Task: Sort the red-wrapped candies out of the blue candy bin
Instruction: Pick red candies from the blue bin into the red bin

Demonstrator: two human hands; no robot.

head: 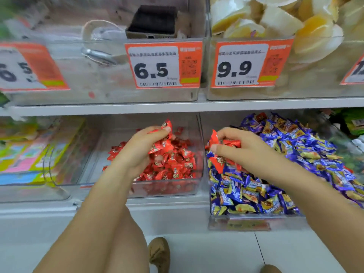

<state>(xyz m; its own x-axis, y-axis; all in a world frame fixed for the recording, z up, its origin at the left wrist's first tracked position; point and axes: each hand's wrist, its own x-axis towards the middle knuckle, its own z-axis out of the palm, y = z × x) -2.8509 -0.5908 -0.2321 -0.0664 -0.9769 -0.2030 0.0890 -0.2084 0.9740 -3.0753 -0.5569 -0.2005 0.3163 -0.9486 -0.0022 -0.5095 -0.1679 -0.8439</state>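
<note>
A clear bin (256,215) on the lower shelf at the right is heaped with blue-and-yellow wrapped candies (307,154). Its left neighbour, another clear bin (163,191), holds a pile of red-wrapped candies (177,162). My left hand (141,146) hovers over the red pile and grips several red candies (166,125). My right hand (244,148) is over the left part of the blue bin and pinches a few red candies (213,137). More red wrappers (218,164) lie among the blue ones just below that hand.
Above the white shelf board (177,108) stand clear bins with orange price tags 6.5 (163,65) and 9.9 (244,65); the right one holds yellow-white packs. Colourful boxes (29,154) fill the lower left bin. My knee and brown shoes (159,253) are below on the floor.
</note>
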